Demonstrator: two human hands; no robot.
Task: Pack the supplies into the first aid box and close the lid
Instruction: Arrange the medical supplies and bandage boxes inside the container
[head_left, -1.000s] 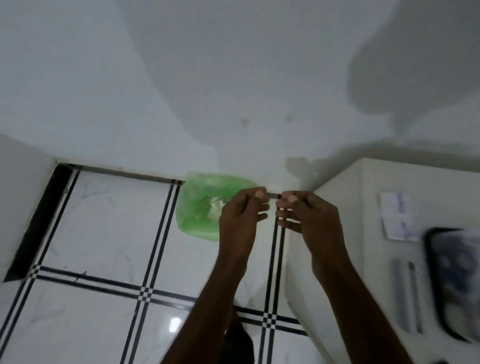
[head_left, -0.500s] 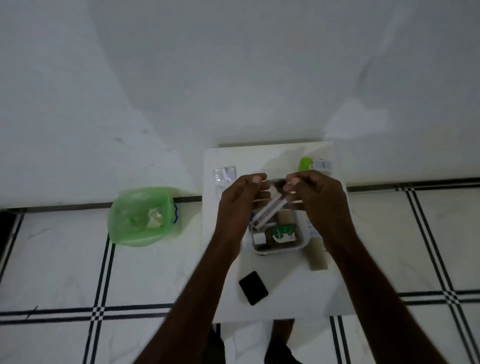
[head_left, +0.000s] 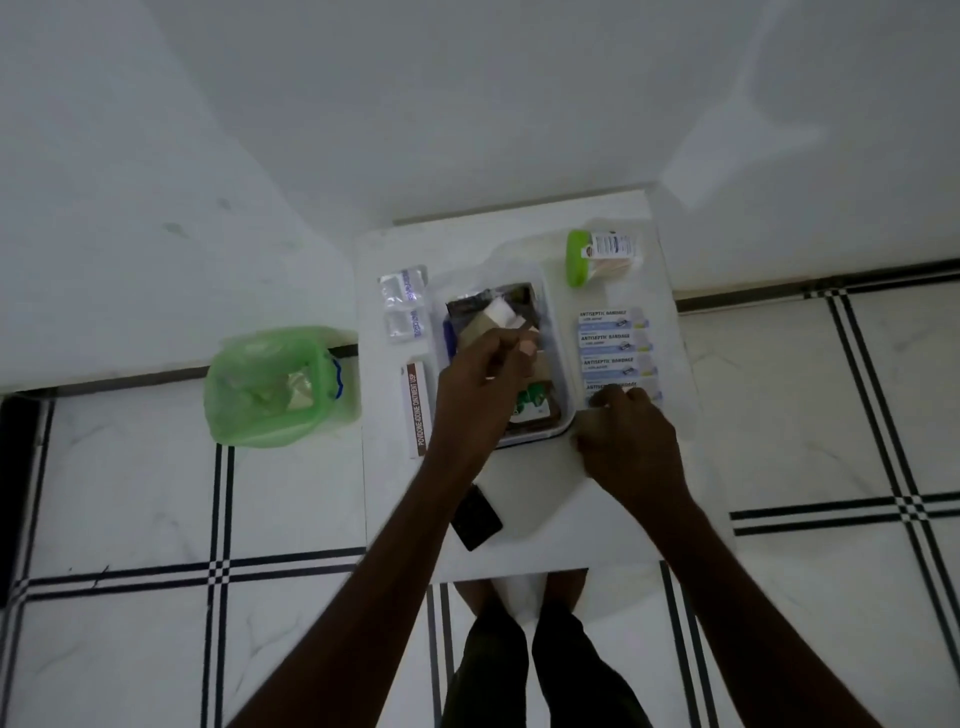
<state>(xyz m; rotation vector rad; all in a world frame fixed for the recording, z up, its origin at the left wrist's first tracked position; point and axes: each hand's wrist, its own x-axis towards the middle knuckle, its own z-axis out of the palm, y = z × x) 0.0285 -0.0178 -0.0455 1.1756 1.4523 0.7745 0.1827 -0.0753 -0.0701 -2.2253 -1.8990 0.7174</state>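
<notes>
the left hand (head_left: 488, 374) is pinching a small bandage strip (head_left: 529, 349) over the open first aid box (head_left: 558, 364); the right hand (head_left: 626, 441), fingers curled, is resting on the nearest antiseptic bandage packet (head_left: 618, 387) beside it.

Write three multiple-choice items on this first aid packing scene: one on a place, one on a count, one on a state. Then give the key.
1. Where does the povidone-iodine ointment carton lie?
A. left of the first aid box
B. inside it
C. on the floor

2. How many antiseptic bandage packets lie in the row?
A. two
B. four
C. six

3. The box is
A. shut
B. open
C. upside down

Key: 1 A, it lies on the table beside the box's left wall. 2 B, four labels stacked. 3 B, its contents show under the left hand.
</notes>
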